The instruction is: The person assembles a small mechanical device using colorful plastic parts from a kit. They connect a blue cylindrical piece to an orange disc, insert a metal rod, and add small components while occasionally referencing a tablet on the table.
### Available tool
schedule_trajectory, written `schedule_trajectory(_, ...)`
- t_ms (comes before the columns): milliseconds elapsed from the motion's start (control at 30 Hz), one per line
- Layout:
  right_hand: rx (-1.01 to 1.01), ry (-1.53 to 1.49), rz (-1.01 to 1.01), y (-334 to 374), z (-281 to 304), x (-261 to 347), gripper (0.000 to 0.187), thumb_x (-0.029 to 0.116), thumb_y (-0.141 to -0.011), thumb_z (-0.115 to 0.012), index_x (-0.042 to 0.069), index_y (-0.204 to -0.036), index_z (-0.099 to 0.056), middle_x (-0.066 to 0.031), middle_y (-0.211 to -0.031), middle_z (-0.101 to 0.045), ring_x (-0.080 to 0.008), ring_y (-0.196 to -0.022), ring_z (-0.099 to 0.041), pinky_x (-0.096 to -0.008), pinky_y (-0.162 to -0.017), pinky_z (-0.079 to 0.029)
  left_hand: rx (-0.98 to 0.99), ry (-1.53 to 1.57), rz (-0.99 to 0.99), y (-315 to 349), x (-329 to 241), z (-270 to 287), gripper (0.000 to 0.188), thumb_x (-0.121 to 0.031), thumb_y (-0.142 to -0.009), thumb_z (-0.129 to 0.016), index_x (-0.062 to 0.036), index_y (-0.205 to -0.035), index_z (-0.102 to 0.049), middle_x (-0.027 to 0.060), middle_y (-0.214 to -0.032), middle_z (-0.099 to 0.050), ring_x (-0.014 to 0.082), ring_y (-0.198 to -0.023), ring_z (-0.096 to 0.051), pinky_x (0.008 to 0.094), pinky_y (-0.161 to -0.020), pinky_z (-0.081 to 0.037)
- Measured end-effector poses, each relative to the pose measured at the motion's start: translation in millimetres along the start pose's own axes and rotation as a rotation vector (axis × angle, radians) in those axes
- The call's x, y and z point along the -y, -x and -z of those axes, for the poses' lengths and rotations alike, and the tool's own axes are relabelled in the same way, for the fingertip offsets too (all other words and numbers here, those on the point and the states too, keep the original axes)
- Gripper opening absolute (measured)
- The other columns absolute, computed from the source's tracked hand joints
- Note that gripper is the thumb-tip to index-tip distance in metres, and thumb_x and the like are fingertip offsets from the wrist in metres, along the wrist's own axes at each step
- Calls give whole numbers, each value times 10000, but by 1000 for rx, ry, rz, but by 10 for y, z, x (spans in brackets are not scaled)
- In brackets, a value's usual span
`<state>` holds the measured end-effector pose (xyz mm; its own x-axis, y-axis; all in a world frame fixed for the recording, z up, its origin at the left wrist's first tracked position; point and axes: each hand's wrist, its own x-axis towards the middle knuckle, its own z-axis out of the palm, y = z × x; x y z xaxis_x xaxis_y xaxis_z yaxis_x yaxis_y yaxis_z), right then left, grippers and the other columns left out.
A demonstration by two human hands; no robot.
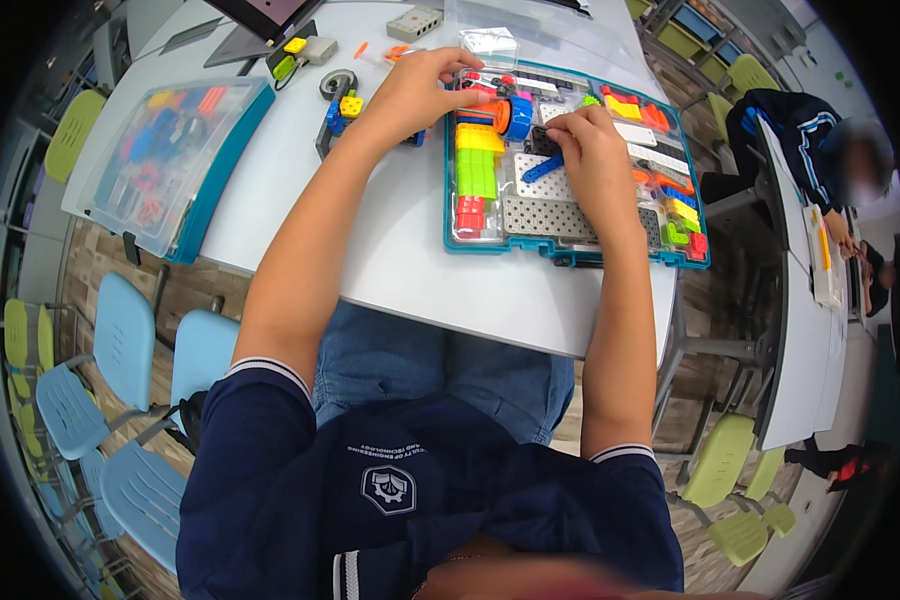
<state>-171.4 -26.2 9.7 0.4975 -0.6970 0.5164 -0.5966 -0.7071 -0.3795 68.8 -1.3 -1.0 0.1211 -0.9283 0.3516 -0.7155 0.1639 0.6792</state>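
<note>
A teal-edged case (492, 246) of construction-kit parts lies on the white table. My left hand (425, 92) reaches over its upper left corner, thumb and forefinger apart, beside an orange part (483, 110) and a blue wheel-like part (518, 118). Whether the thumb touches the orange part is hard to see. Over the middle of the case, my right hand (595, 155) has its fingers drawn together near a small black part (541, 141); what they grip, if anything, is hidden. A blue beam (543, 168) lies by those fingers, on a perforated grey plate (523, 186).
A second lidded case (185, 165) stands at the table's left. Between the cases are a partly built blue-and-yellow assembly (348, 108) and a grey block with a cable (317, 50). A laptop (270, 15) sits at the back. Another person (820, 140) works at the right-hand table.
</note>
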Motion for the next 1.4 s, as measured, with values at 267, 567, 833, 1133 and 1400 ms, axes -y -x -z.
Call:
schedule_trajectory(267, -34, -20, 7, 7, -47, 49, 116, 116, -894, -635, 57, -970, -699, -116, -945, -617, -324, -844, -648, -420, -750, -520, -76, -92, 15, 17, -65, 80, 468, -405, -757, -798, -124, -1117, -695, 63, -1088, -691, 174, -952, -614, 331, -771, -515)
schedule_trajectory(567, -147, -73, -9, 0, -77, 72, 68, 30, -842, -646, 28, -869, -708, -117, -900, -643, -329, -797, -650, -412, -722, -519, 4, -146, -505, 93, -262, 91, 641, -402, -669, -851, -136, -1217, -650, 61, -1156, -663, 241, -1085, -572, 375, -922, -470)
schedule_trajectory(833, -232, -173, -49, -29, -12, 59, 60, 7, -801, -705, 11, -858, -721, -75, -834, -671, -184, -690, -631, -302, -642, -502, 134, 163, -328, 146, -362, -134, 617, -304, -695, -869, -90, -1221, -628, 97, -1136, -652, 205, -962, -665, 329, -863, -549)
schedule_trajectory(1133, -240, -230, -85, -51, 59, 76, 66, -15, -796, -693, 7, -849, -726, -95, -814, -664, -217, -701, -641, -309, -631, -506, 114, 338, -290, 158, -400, -125, 560, -190, -694, -876, -47, -1186, -649, 99, -1129, -651, 174, -951, -686, 301, -821, -582)
schedule_trajectory(1400, -283, -281, -92, -48, 76, 126, 135, -8, -814, -703, 37, -937, -733, -70, -843, -660, -170, -726, -650, -289, -666, -518, 143, 490, -223, 153, -407, -123, 591, -165, -738, -849, -42, -1256, -595, 93, -1102, -671, 160, -940, -682, 291, -813, -575)
